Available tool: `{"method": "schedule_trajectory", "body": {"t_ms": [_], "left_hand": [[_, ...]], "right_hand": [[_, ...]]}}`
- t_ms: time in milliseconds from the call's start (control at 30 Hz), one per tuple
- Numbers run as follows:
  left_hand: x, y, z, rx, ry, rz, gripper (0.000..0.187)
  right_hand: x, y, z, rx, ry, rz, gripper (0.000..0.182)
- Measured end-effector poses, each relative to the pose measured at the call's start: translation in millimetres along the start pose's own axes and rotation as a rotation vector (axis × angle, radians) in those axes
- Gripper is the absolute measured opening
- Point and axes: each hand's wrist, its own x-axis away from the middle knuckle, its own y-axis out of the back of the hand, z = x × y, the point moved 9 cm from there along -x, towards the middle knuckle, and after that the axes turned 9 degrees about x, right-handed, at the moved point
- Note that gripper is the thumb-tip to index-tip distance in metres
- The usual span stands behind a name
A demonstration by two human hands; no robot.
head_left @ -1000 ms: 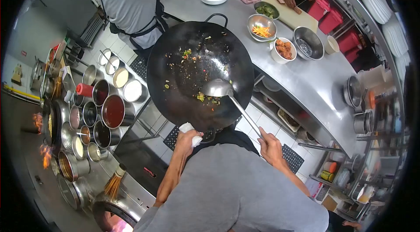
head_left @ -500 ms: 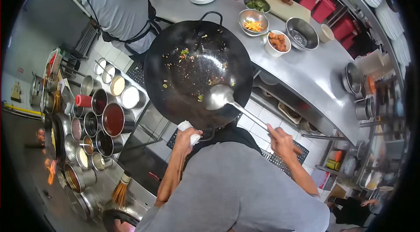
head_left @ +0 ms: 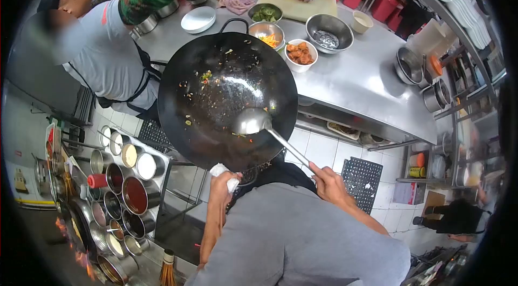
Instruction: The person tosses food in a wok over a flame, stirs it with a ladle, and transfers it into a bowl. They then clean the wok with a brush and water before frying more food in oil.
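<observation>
A large black wok (head_left: pixel 199 102), with scattered food bits and an oily sheen inside, hangs in front of me. My left hand (head_left: pixel 222 184) is closed round a folded white cloth (head_left: pixel 220 169) at the wok's near edge; the handle there is mostly hidden. My right hand (head_left: pixel 328 182) grips the handle of a metal ladle (head_left: pixel 252 121), whose bowl rests low in the wok's right half. A second loop handle (head_left: pixel 233 20) shows at the wok's far rim.
A steel counter (head_left: pixel 367 84) holds a bowl of fried pieces (head_left: pixel 301 53), vegetable bowls and a cutting board (head_left: pixel 302 5), where a person holds a knife. Another person (head_left: pixel 110 54) stands at left. Sauce pots (head_left: pixel 141 194) and flames (head_left: pixel 81 256) are lower left.
The view has turned, so the counter items appear further left. The wok and ladle also sit further left. The person at left has turned, with a raised arm and the head now in view.
</observation>
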Motion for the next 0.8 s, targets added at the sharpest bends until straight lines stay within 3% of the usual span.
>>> {"method": "schedule_trajectory", "body": {"t_ms": [133,300,600,800], "left_hand": [[-10.0,-14.1,-2.0,-0.097,0.056,-0.012,0.005],[-33.1,-51.0,0.7,-0.010,0.093,0.061,0.009],[-93.1,-121.5,-6.7,-0.047,0.132,0.152,0.007],[-126.4,-155.5,-4.5,-0.034,0.101,0.245,0.009]], "right_hand": [[-22.5,21.0,-8.8,-0.004,-0.053,-0.027,0.044],[-86.2,56.7,-10.6,0.157,-0.086,-0.264,0.044],[-60.1,126.6,-53.9,0.333,-0.092,-0.179,0.038],[-128.8,125.5,-57.6,0.355,-0.125,-0.310,0.039]]}}
